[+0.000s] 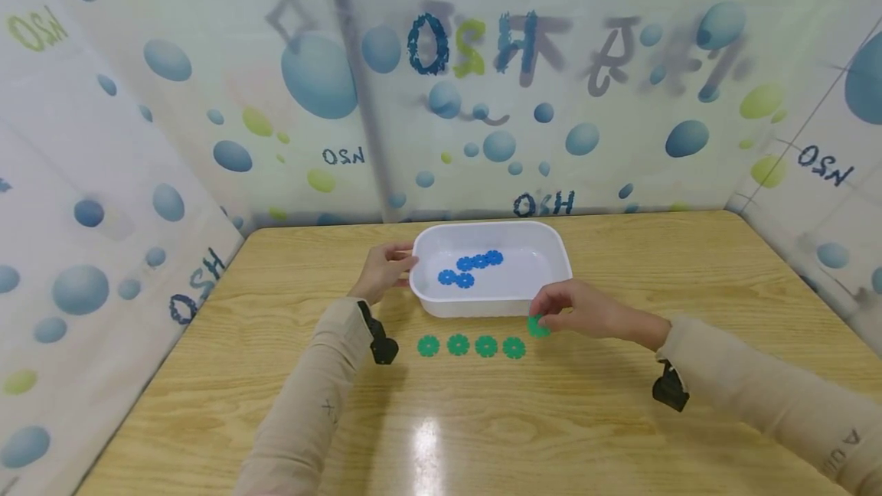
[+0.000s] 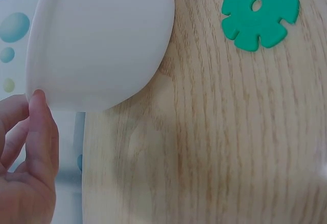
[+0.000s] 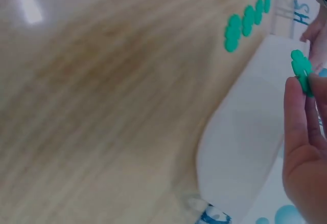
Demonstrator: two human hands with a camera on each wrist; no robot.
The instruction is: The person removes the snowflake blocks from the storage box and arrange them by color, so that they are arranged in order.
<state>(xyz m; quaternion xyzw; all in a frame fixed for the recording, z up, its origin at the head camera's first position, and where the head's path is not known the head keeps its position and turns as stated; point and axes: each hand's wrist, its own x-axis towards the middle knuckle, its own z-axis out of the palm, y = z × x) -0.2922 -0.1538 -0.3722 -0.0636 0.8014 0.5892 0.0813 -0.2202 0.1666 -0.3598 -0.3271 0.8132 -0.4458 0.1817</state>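
Observation:
My right hand (image 1: 575, 307) pinches a green notched disc (image 3: 300, 65) between thumb and fingers, at the near right corner of a white plastic basin (image 1: 441, 308). In the right wrist view the disc is held up, tilted. My left hand (image 1: 381, 270) touches the basin's left end with its fingertips (image 2: 38, 98) at the rim. Inside the basin lie several blue notched discs (image 1: 480, 261) in two groups, overlapping or side by side. In front of it, a row of green discs (image 1: 458, 344) lies flat on the table, the leftmost green disc (image 2: 245, 17) showing in the left wrist view.
The wood-grain table (image 1: 551, 427) reaches back to a printed curtain (image 1: 592, 167) with bubble patterns, which also hangs at both sides. Dark wrist mounts (image 1: 383, 343) are strapped over both sleeves. Light reflects off the tabletop near the front.

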